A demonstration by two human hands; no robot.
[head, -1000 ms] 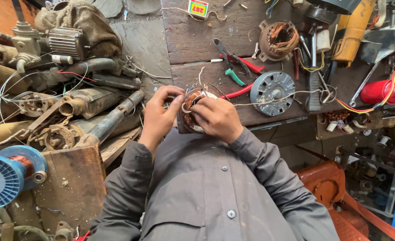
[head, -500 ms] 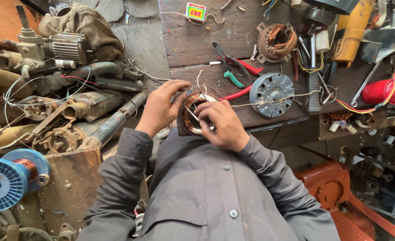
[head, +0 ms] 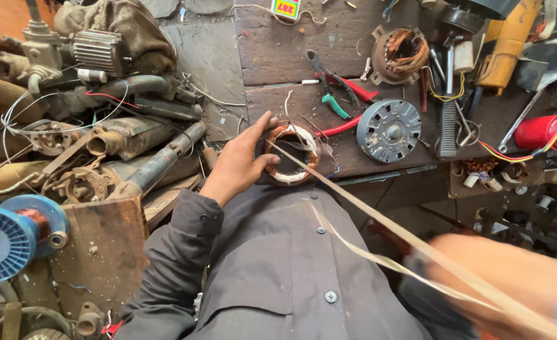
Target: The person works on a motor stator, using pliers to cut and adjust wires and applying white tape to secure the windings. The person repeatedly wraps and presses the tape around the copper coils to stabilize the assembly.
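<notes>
1. Left hand (head: pixel 239 165) clamped on stator (head: pixel 289 153), thumb and fingers wrapped round left rim. Stator at near edge of bench (head: pixel 272 69), just above lap.
2. Right hand (head: pixel 511 286) low right, blurred; looks closed on tape (head: pixel 379 217), exact grip impossible to tell.
3. Tape runs taut from stator bore down to right hand; second strand sags over shirt (head: pixel 278 271).
4. Handling, judged: stator heavy and rigid (steel core), best held by outer rim as now. Copper windings and their insulation easily nicked, so no fingers or tools pressed on coil ends.
5. Tape thin, limp, light; likely tears if jerked. Best pinched flat, kept under steady tension.
6. Nearby on bench: pliers (head: pixel 341 85), end cap (head: pixel 389 130), second stator (head: pixel 400 55). Blue wire spool (head: pixel 7 236) far left.
</notes>
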